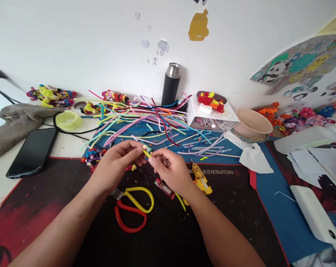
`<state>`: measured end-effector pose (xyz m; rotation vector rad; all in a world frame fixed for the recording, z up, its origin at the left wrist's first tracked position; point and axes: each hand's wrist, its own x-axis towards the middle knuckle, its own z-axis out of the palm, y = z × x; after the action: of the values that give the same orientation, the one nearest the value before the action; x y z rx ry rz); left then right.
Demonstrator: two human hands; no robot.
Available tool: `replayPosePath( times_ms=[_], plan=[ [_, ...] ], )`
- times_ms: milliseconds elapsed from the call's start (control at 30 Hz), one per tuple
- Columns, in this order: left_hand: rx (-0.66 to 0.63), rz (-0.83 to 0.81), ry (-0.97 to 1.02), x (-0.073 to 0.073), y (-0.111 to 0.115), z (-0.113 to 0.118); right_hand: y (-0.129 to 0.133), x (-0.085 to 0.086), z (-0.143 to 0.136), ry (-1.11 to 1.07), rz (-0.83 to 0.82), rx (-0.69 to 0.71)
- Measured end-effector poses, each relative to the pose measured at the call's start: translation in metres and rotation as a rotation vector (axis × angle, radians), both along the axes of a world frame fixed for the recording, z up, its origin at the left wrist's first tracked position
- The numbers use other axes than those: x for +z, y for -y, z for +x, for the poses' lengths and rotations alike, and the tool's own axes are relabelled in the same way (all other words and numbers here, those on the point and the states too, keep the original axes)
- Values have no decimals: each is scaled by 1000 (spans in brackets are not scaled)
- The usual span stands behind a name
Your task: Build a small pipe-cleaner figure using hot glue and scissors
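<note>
My left hand (119,161) and my right hand (170,168) meet above the dark mat. Between their fingertips is a short yellow pipe cleaner (147,153) with a small whitish tip, pinched from both sides. A small green piece shows just behind it, partly hidden by the fingers. Below the hands lie scissors (117,193) with one yellow and one red handle, and a red lighter (164,188). A yellow glue gun (203,184) rests right of my right hand. A yellow-green strip (180,202) shows beside my right wrist.
Many coloured pipe cleaners (129,124) spread behind the hands. A black thermos (170,87) stands by the wall, with a white box (212,120) and a beige bowl (253,124) to its right. A phone (33,152) lies left; a white power bank (314,211) lies right.
</note>
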<state>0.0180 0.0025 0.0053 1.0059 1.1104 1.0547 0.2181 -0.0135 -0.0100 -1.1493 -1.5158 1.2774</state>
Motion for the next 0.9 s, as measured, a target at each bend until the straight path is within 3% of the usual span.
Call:
replayPosePath(
  times_ms=[467,900],
  plan=[
    [30,-106,27,5,2,4,1,4,1,87,73,-79],
    [44,-285,191,13,1,6,1,4,1,129,133,-96]
  ],
)
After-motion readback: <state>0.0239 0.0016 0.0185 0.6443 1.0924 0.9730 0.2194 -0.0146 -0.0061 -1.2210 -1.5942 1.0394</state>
